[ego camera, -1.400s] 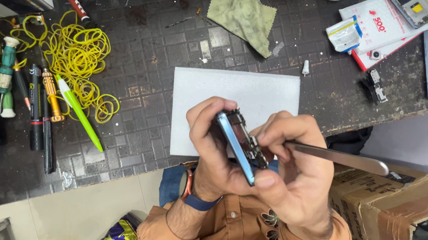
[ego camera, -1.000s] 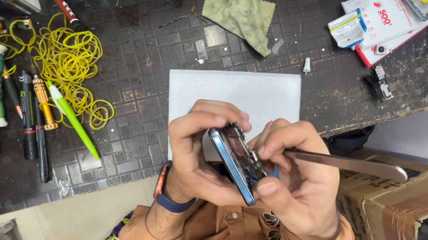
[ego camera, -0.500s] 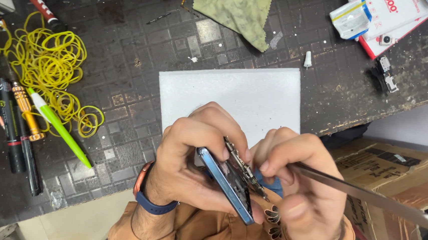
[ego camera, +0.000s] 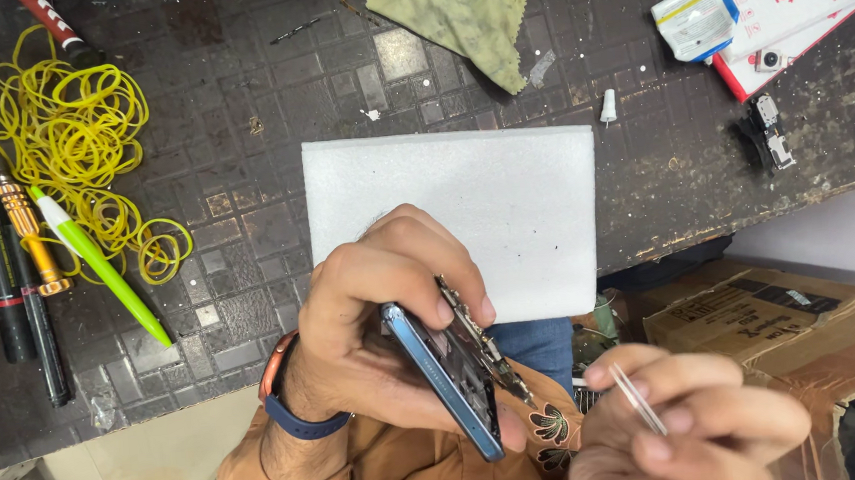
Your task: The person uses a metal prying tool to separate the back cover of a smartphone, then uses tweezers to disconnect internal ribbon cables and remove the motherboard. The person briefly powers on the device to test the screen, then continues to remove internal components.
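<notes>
My left hand [ego camera: 383,323] grips an opened blue phone [ego camera: 452,374] edge-on, its bare circuit side turned right; a blue band circles that wrist. My right hand [ego camera: 682,433] sits low right, a little apart from the phone, pinching thin metal tweezers [ego camera: 638,411] between thumb and fingers. A white foam pad [ego camera: 465,207] lies on the dark workbench just beyond both hands.
Yellow rubber bands [ego camera: 69,135], a green-white pen [ego camera: 98,263], and screwdrivers [ego camera: 22,248] lie at left. An olive cloth [ego camera: 462,12] is at top, white packets and small parts [ego camera: 732,8] at top right. Cardboard boxes [ego camera: 784,315] stand below the bench edge, right.
My right hand has drawn the tweezers away from the phone, down and right. The view has shifted so the bench appears lower and larger. My left hand keeps holding the phone.
</notes>
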